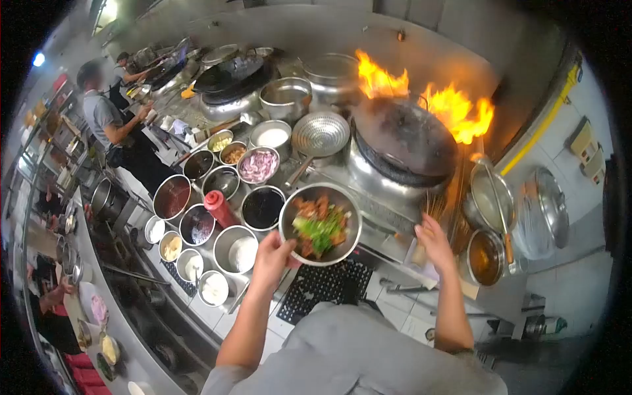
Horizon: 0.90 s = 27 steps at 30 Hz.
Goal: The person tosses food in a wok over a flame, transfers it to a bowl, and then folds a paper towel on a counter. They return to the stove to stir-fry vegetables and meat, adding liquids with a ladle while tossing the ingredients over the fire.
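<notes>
holding a steel bowl (320, 225) of meat and greens, the left hand (273, 253) pinched its near rim, thumb over the edge, forearm raised from the lower left. one-sided hold; bowl could likely tip and spill. it hung just before the flaming wok (403, 135). right hand (434, 242) reached to the stove edge (388, 207), fingers bent, grip unclear; flames (454, 108) could scorch it.

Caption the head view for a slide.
Left hand holds a bowl of meat and greens; right hand beside a flaming wok.
</notes>
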{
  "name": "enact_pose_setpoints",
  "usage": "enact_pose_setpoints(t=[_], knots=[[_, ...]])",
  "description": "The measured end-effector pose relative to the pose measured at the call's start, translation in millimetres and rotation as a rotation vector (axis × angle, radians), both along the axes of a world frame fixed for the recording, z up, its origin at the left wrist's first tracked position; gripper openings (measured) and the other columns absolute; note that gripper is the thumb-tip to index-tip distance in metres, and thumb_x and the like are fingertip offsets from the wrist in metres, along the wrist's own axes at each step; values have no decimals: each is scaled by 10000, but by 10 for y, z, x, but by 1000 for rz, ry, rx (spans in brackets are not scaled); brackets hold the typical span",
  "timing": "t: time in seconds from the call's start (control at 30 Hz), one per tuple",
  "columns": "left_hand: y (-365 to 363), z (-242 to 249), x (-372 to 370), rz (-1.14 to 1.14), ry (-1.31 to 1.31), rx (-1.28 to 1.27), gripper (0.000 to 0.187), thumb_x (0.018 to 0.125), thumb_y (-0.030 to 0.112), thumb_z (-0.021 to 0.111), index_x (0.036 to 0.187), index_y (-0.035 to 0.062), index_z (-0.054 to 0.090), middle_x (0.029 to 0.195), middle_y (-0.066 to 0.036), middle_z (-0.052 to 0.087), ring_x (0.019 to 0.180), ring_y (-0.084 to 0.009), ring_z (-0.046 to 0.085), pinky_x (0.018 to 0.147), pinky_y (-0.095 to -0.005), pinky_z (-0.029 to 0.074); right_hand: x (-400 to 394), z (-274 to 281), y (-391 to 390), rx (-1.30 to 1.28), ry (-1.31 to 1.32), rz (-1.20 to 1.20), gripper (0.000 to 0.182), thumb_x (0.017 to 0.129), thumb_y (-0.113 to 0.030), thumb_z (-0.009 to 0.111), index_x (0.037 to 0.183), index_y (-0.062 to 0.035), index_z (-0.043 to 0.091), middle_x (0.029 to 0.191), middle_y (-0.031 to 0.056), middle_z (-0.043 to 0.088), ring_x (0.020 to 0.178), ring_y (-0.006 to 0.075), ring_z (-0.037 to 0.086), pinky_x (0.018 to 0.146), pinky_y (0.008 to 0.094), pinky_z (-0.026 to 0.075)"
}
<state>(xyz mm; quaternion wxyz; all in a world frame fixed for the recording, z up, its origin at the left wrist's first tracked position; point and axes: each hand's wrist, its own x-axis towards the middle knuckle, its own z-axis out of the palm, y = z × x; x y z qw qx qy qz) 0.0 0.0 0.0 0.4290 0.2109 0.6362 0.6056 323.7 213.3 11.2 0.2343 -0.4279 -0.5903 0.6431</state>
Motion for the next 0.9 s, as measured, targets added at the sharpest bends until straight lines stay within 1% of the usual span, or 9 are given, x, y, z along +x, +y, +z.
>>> enact_pose_setpoints(t=[0.07, 0.13, 0.3, 0.37, 0.43, 0.5, 0.67, 0.77, 0.9], knots=[[221, 170, 194, -49, -78, 17, 115, 955, 105, 629, 889, 47, 555, 785, -46, 640, 608, -128, 647, 561, -276, 594, -80, 284, -237, -131, 64, 48, 722, 996, -265, 637, 1550, 16, 270, 1450, 250, 465, 1125, 364, 665, 895, 410, 586], [373, 137, 183, -95, -43, 13, 114, 957, 101, 625, 886, 48, 553, 771, -43, 634, 608, -133, 649, 557, -275, 592, -524, 135, -457, -405, 360, 192, 609, 995, -196, 618, 1491, 42, 358, 1354, 250, 551, 1044, 351, 698, 814, 409, 612], [1044, 154, 572, -131, -254, 144, 157, 992, 180, 644, 995, 51, 554, 941, -66, 640, 730, -166, 690, 690, -303, 614, -613, -31, 104, -503, 349, -127, 336, 924, -40, 558, 1242, 48, 500, 1130, 207, 658, 857, 313, 713, 657, 385, 632], [1074, 441, 724, -198, -237, 211, 296, 1018, 230, 613, 1241, 49, 538, 1227, -85, 591, 1061, -246, 684, 898, -346, 565, -459, -87, 609, -615, 473, -118, 341, 893, -11, 546, 1224, 54, 504, 1127, 206, 655, 822, 309, 710, 645, 370, 637], [981, 549, 815, -209, -133, 283, 357, 1014, 209, 633, 1300, 27, 522, 1219, -100, 580, 1139, -221, 644, 931, -342, 542, -436, 148, 1200, -384, 408, -236, 427, 867, -5, 534, 1284, 50, 457, 1130, 213, 640, 855, 322, 706, 651, 382, 646], [875, 406, 781, -196, -128, 210, 371, 1016, 199, 623, 1323, 21, 516, 1232, -103, 581, 1120, -212, 646, 917, -331, 539, -557, 440, 1692, 123, 256, -329, 519, 875, -8, 530, 1375, 12, 390, 1165, 226, 605, 870, 332, 703, 635, 402, 650], [806, -295, 673, -17, -180, 13, 364, 1011, 198, 620, 1312, 17, 525, 1212, -83, 588, 1071, -193, 653, 888, -314, 538, -693, -595, 3404, 1165, -880, -302, 649, 892, -66, 611, 1478, -81, 333, 1282, 284, 502, 857, 433, 702, 620, 471, 603], [535, -581, 737, 115, -191, -89, 354, 1009, 212, 622, 1298, 28, 533, 1198, -80, 589, 1053, -197, 661, 860, -327, 550, -734, -811, 3556, 1182, -1129, 13, 629, 903, -99, 602, 1472, -83, 334, 1257, 287, 493, 814, 456, 697, 648, 478, 585], [-292, -1136, 781, 434, -327, -223, 321, 1005, 236, 622, 1263, 60, 548, 1183, -79, 595, 998, -240, 686, 801, -375, 572, -722, -598, 3787, 1330, -907, -233, 543, 915, -48, 526, 1433, -89, 366, 1210, 249, 513, 725, 449, 688, 655, 507, 581]])
